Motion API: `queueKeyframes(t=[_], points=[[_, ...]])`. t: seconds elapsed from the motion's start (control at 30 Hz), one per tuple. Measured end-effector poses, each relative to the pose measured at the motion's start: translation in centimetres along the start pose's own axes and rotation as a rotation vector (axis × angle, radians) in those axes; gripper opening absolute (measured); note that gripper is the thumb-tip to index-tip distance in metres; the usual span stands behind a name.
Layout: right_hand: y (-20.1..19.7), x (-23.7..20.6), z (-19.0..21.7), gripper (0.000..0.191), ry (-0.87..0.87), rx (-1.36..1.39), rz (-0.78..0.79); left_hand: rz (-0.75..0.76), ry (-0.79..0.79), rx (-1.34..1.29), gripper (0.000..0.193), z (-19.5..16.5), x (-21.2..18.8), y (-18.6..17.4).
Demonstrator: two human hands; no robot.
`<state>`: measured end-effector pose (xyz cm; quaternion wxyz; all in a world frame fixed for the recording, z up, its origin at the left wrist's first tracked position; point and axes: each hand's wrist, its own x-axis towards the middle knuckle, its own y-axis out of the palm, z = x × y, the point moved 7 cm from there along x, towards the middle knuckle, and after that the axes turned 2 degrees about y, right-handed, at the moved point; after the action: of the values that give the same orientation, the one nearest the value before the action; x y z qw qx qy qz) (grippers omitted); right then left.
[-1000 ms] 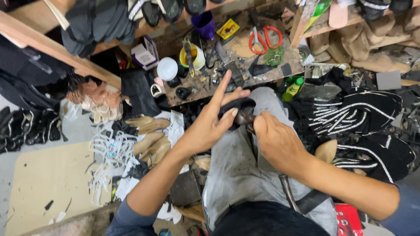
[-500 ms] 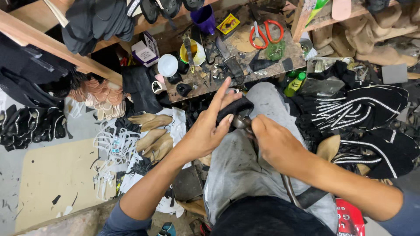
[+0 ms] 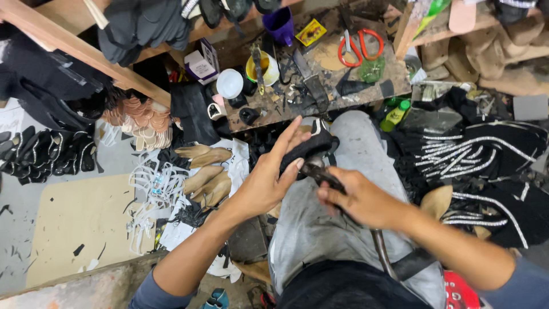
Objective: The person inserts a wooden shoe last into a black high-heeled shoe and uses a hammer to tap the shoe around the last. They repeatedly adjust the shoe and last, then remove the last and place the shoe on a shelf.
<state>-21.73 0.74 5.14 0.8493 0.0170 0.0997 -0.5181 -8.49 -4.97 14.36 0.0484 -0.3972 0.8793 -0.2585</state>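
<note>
A black shoe piece [image 3: 309, 146] rests on my grey-trousered knee [image 3: 354, 137]. My left hand [image 3: 270, 177] holds it from the left, thumb on its edge and index finger stretched up along it. My right hand [image 3: 360, 197] is closed around a dark metal plier-like tool [image 3: 320, 173], whose jaws meet the shoe's lower edge. A long metal bar [image 3: 382, 252] runs down along my lap under the right wrist.
A small cluttered workbench [image 3: 320, 63] stands ahead with red-handled scissors [image 3: 357, 46], a yellow cup [image 3: 262, 67], a white lid [image 3: 230, 83] and a purple mug [image 3: 280, 24]. Tan shoe lasts [image 3: 206, 171] and white strips lie on the floor at left. Black strappy uppers [image 3: 486, 166] are piled at right.
Both hands with the shoe piece have shifted slightly and the left index finger has lowered along the shoe. The tool stays at the shoe's edge.
</note>
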Motion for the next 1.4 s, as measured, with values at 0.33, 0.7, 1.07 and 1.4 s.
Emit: queueKeyframes(t=[0.33, 0.7, 1.07, 1.4], points=[[1.5, 1.0, -0.1, 0.014, 0.067, -0.042, -0.013, 0.01, -0.109, -0.05, 0.06, 2.7, -1.5, -0.5], [6.2, -2.2, -2.9, 0.038, -0.043, -0.636, 0.418, 0.124, -0.025, 0.226, 0.048, 1.8, -0.1, -2.6], [-2.7, -12.1, -13.1, 0.07, 0.279, -1.258, 0.135, 0.314, -0.207, -0.089, 0.041, 11.0, 7.5, 3.8], [-9.6, -14.6, -2.0, 0.034, 0.248, -0.361, -0.528, 0.009, -0.274, -1.258, 0.089, 18.8, 5.8, 13.0]])
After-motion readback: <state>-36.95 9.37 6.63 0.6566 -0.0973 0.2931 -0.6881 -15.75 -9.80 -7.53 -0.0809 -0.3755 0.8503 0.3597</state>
